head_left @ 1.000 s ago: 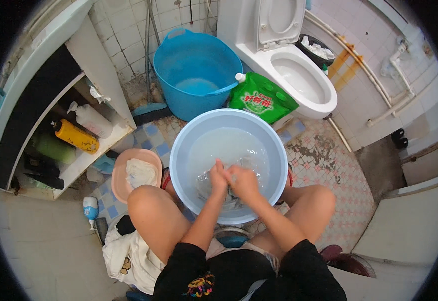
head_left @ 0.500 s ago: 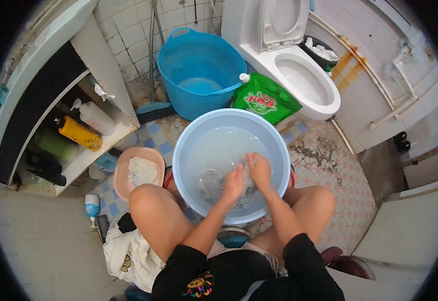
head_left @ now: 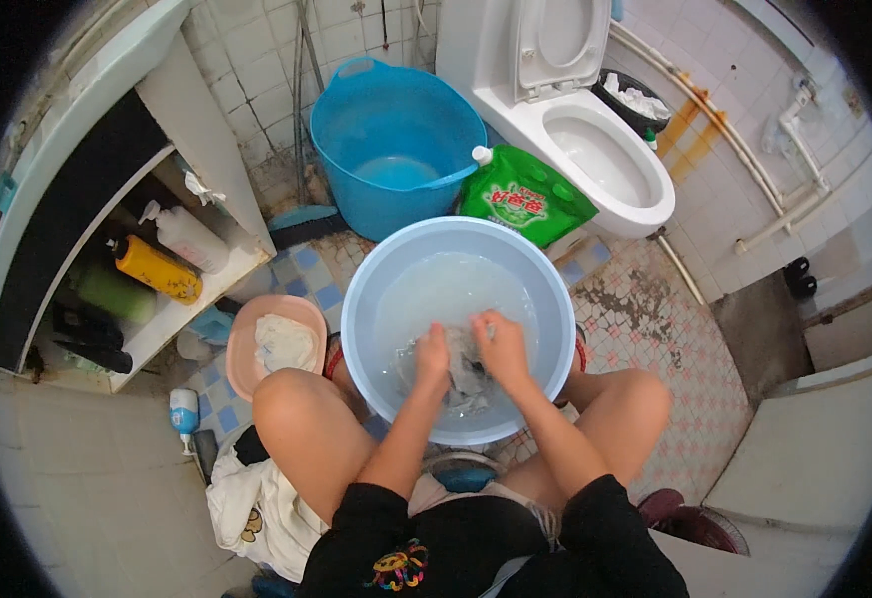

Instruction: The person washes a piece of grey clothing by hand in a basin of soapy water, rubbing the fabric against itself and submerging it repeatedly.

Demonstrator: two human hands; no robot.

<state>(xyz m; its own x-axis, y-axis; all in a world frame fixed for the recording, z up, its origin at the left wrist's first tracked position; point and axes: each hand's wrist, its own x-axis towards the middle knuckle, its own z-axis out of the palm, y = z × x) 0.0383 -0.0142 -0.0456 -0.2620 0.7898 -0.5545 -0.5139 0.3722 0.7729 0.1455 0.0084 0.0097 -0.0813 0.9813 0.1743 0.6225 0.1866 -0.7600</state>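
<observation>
Between my knees stands a light blue basin point(head_left: 358, 334) of cloudy water. In it, a wet grey cloth point(head_left: 468, 381) lies partly under the surface; what kind of garment it is, I cannot make out. My left hand point(head_left: 433, 357) is closed on the cloth's left side, thumb up. My right hand point(head_left: 501, 349) grips it on the other side, fingers curled. The two hands are a short way apart, with the cloth bunched between and below them.
A green detergent pouch point(head_left: 525, 199) leans just beyond the basin, next to a tall blue tub point(head_left: 396, 194) and a toilet point(head_left: 655, 194). At the left are a pink basin point(head_left: 239, 364) with white cloth, a white garment point(head_left: 256, 498) and a shelf of bottles point(head_left: 162, 269).
My hands, close together half a second ago, have moved apart. Both are a little further left, and more of the grey cloth shows between them.
</observation>
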